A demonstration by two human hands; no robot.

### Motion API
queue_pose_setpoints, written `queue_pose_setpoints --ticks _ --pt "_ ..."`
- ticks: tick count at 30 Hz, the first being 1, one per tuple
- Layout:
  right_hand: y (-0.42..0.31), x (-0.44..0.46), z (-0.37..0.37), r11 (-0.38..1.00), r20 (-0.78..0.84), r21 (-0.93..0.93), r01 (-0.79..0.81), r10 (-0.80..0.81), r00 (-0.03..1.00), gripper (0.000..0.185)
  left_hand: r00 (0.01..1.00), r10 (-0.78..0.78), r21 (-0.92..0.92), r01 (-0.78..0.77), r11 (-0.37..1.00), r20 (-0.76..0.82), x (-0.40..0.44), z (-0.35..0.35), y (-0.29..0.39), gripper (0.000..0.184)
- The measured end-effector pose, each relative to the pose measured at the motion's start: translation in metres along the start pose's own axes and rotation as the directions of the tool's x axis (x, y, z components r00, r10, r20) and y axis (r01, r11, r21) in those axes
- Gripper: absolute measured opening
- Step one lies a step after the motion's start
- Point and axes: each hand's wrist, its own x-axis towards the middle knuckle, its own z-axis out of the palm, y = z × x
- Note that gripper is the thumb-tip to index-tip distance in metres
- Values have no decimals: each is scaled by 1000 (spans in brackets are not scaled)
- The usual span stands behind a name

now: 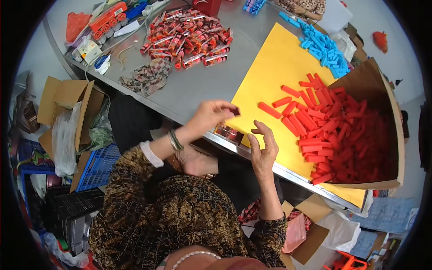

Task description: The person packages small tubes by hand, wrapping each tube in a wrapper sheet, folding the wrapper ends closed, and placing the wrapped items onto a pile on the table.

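Note:
My left hand (208,118) is over the table's front edge, thumb and fingers pinched at a small dark reddish thing (233,112) too small to name. To its right my right hand (264,150) is raised with its fingers curled but apart, and nothing shows in it. Below and between the hands, shiny red-brown packets (229,133) lie at the table edge. A yellow sheet (254,85) stretches away beside both hands. Red stick-shaped pieces (310,117) are spread across it, spilling from an open cardboard box (390,101) lying on its side.
Shiny red wrapped packets (189,36) are heaped on the grey table (193,90), near a crumpled checked cloth (150,76). Blue stick pieces (324,49) lie at the far right, where another person (306,6) sits. A cardboard box (63,101) and blue crate (99,166) stand left.

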Motion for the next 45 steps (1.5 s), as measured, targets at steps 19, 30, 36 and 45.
queue_pose_setpoints --ticks 19,30,36,45 --pt "40 -11 -53 982 86 -187 -24 40 995 13 893 448 991 -14 132 -47 3 -207 40 38" --pt "97 56 -39 726 142 -659 197 -138 980 37 943 296 817 289 -500 -153 5 -230 30 6" --pt "114 64 -30 644 225 -731 227 -88 970 37 911 366 737 378 -560 -190 -4 -266 38 13" --pt "112 43 -32 815 200 -552 175 -74 977 26 871 454 982 -173 -74 188 -7 -127 33 27"
